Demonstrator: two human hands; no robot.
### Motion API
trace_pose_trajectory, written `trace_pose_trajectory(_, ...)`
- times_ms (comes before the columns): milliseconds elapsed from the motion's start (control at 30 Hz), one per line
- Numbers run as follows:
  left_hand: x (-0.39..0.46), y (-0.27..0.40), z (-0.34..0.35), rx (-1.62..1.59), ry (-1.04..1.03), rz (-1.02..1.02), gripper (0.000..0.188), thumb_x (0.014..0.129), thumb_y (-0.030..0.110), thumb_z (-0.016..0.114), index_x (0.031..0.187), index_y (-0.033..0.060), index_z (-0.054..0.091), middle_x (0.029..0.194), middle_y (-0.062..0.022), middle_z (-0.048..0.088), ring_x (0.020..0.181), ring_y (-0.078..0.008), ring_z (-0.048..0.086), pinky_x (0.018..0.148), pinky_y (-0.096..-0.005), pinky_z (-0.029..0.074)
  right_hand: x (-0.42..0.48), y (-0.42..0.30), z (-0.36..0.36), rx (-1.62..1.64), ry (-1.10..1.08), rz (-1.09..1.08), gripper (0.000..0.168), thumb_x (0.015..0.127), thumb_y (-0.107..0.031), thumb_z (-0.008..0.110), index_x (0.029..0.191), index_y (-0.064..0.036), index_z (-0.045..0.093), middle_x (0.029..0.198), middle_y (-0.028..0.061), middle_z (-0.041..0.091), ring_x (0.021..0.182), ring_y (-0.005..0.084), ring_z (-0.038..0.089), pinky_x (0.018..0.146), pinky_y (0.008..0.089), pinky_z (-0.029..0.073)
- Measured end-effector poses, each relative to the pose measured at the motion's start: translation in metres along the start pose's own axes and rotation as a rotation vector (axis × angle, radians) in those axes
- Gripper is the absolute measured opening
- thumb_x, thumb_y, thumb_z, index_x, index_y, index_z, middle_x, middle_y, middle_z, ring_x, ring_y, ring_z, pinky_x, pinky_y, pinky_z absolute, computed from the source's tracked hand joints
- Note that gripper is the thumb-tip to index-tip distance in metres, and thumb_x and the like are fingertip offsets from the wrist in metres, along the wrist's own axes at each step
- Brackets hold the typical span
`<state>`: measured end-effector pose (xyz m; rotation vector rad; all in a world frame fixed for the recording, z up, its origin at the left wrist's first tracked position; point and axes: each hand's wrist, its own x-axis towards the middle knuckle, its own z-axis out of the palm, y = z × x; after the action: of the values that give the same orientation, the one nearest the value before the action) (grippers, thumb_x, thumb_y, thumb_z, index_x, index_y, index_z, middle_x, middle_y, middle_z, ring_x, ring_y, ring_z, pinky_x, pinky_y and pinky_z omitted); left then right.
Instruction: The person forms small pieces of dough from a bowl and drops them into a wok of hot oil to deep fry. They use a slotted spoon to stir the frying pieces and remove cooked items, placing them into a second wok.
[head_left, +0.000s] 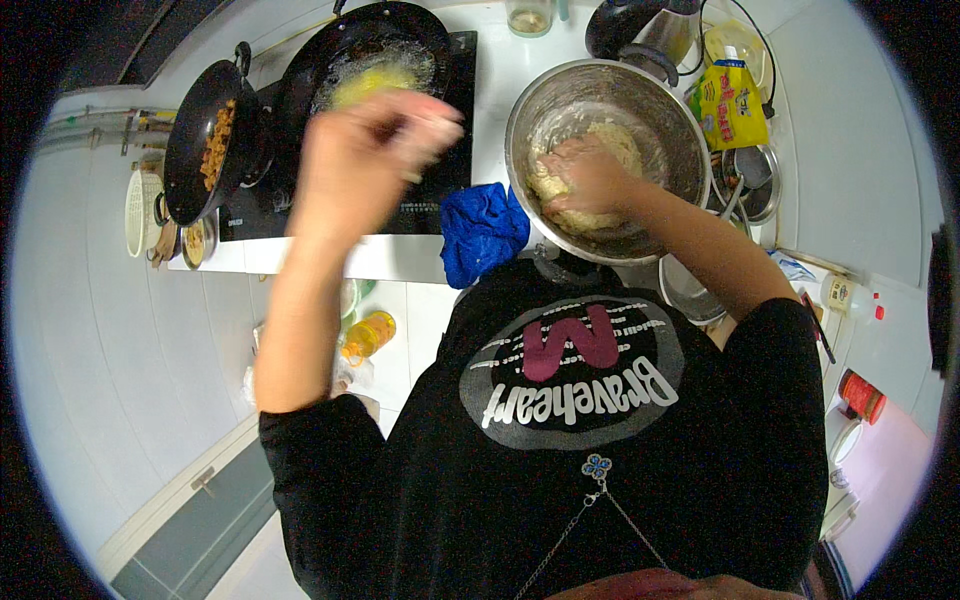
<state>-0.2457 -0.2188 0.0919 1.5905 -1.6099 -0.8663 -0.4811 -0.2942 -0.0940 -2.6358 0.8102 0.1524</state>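
My right hand (592, 180) is inside a large steel mixing bowl (679, 142), its fingers sunk into pale, sticky dough (619, 142). Over the near side of a black wok (300, 82) hangs my left hand (382, 142), blurred by motion with its fingers curled. Just beyond those fingers, bubbling oil (397, 56) surrounds a blurred yellow piece (375, 81) in the wok. Whether my left hand touches that piece or holds anything is unclear. A blue cloth (484, 229) lies between the hob and the bowl.
A second wok (187, 150) with browned pieces (217, 146) stands left of the black hob (450, 150). Behind the bowl are a glass jar (529, 19) and a kettle (660, 34). A yellow pouch (727, 105) and a steel pan (761, 187) sit at right. An oil bottle (369, 336) stands below the counter.
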Motion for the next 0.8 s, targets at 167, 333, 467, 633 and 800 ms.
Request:
trace_pose_trajectory(167,-0.011,-0.037,0.099,-0.071,-0.09,-0.02,0.017,0.078,0.008,0.063,0.093,0.0009,0.064,0.085,-0.0088,0.066,0.071,-0.0143,0.061,0.064,-0.0264,0.049,0.013,0.008,0.014,0.194,-0.184,0.001,0.047,0.069,-0.04,0.063,0.1,-0.005,0.06,0.092,0.0172,0.062,0.085,0.0341,0.058,0.082,0.0446,0.043)
trace_pose_trajectory(333,-0.009,-0.059,0.14,0.192,-0.046,-0.054,0.03,0.071,0.011,0.07,0.097,-0.0031,0.061,0.082,-0.0148,0.064,0.071,-0.0213,0.063,0.068,-0.0298,0.05,-0.007,0.017,0.023,0.684,0.371,-0.094,0.04,0.07,-0.035,0.064,0.097,-0.005,0.059,0.085,0.0205,0.062,0.074,0.0377,0.059,0.07,0.0443,0.046)
trace_pose_trajectory(467,-0.001,-0.05,0.143,0.023,-0.076,-0.203,0.032,0.067,0.009,0.073,0.094,-0.0037,0.061,0.077,-0.011,0.064,0.067,-0.0154,0.061,0.065,-0.0271,0.048,-0.015,0.003,-0.006,0.406,0.239,0.076,0.048,0.066,-0.036,0.07,0.098,-0.003,0.057,0.088,0.0188,0.061,0.081,0.033,0.058,0.072,0.0405,0.045)
trace_pose_trajectory(633,-0.001,-0.067,0.161,-0.27,-0.003,-0.252,0.025,0.069,0.0,0.071,0.093,-0.0036,0.062,0.079,-0.0073,0.065,0.068,-0.0113,0.058,0.063,-0.0237,0.047,-0.008,-0.006,-0.01,0.154,0.272,0.157,0.052,0.07,-0.047,0.065,0.099,-0.004,0.058,0.086,0.0202,0.062,0.079,0.0361,0.06,0.073,0.0434,0.046)
trace_pose_trajectory(800,0.005,-0.042,0.116,-1.013,-0.054,-0.338,0.029,0.073,-0.004,0.065,0.102,-0.0033,0.057,0.093,-0.011,0.063,0.078,-0.0191,0.062,0.074,-0.0287,0.051,-0.005,-0.003,-0.023,0.258,0.399,0.295,0.052,0.071,-0.053,0.062,0.079,-0.002,0.061,0.083,0.0224,0.062,0.078,0.0353,0.061,0.07,0.0433,0.047)
